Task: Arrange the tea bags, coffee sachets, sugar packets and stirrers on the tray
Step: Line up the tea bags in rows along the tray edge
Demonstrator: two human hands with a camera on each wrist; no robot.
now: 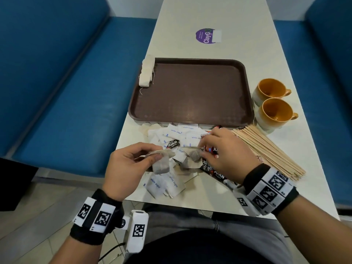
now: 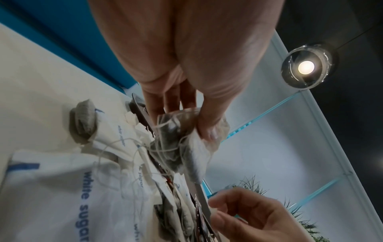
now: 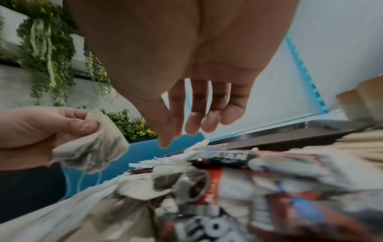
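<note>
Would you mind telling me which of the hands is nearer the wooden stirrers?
Right. The right hand lies just beside the stirrers; the left hand is across the pile.

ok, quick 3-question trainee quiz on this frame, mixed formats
1. True or false: the stirrers are on the tray.
2. What does the left hand hold? A) sugar packet B) tea bags C) mug
3. Fill in: a row of tea bags lies along the tray's far ____ edge.

Key: 1 false; 2 B; 3 left.
</note>
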